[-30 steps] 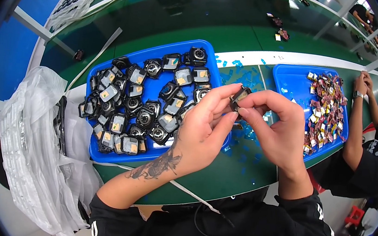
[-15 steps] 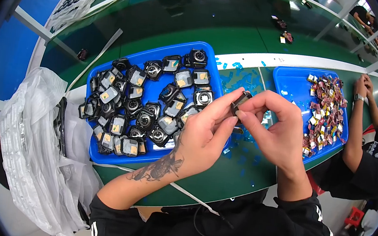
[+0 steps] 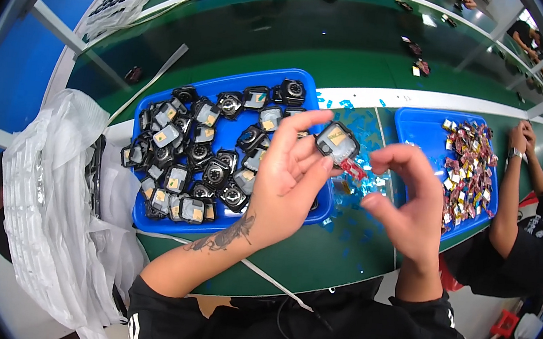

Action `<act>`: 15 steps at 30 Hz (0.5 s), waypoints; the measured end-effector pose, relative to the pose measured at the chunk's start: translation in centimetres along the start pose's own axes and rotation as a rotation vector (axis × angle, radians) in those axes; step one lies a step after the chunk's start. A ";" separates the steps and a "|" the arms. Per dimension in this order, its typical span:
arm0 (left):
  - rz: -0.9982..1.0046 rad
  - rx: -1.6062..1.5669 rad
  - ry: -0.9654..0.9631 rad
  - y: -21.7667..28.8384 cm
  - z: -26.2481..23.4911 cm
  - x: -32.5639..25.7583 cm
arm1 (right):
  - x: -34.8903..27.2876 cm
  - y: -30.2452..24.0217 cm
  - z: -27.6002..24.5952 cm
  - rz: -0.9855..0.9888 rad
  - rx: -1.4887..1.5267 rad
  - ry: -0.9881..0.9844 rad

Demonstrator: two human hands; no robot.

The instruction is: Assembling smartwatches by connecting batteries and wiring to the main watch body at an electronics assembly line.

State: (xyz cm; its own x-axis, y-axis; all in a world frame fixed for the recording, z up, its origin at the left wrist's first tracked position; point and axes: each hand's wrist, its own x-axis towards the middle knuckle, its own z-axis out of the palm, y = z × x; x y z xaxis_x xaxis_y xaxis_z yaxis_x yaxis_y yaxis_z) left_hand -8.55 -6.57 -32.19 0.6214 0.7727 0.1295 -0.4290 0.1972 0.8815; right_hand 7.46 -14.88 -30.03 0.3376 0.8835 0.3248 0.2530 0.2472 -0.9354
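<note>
White plastic bags (image 3: 53,205) left of table

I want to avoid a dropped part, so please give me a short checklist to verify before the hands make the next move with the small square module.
1. Left hand holds the small square module at the fingertips: ok.
2. Right hand on the module: not ok, its fingers are apart from it and hold nothing.
3. Red tab under the module, attached or already loose: cannot tell.
4. Blue tray of modules under the left hand to catch a fall: ok.
5. Second blue tray with small coloured pieces within reach on the right: ok.
</note>
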 end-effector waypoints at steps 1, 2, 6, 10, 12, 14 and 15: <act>0.005 0.049 -0.032 -0.1 -0.2 0.0 | -0.3 0.0 -0.2 -0.019 -0.142 -0.057; 0.010 0.099 -0.065 -0.2 -0.2 0.0 | -0.5 0.0 -0.2 -0.040 -0.285 -0.113; 0.019 0.178 -0.079 0.2 -0.3 -0.4 | -0.4 -0.1 0.2 0.099 -0.061 -0.023; 0.332 0.836 -0.189 1.8 -0.4 -0.2 | -0.3 -0.3 -1.0 0.270 0.234 -0.115; 0.382 0.862 -0.125 1.7 -0.3 -0.1 | -0.4 -0.2 -1.0 0.273 0.321 -0.121; 0.368 0.889 -0.119 1.8 -0.4 -0.2 | -0.5 -0.3 -0.9 0.276 0.446 -0.121; 0.340 0.868 -0.126 2.0 -0.4 -0.2 | -0.5 -0.2 -1.1 0.253 0.412 -0.141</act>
State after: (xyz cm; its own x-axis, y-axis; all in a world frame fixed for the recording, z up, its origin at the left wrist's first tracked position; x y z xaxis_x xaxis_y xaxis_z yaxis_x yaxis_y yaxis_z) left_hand -9.81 -6.12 -30.64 0.6410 0.6250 0.4456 0.0066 -0.5850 0.8110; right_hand 8.20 -15.80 -29.83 0.2091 0.9742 0.0849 -0.2093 0.1294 -0.9692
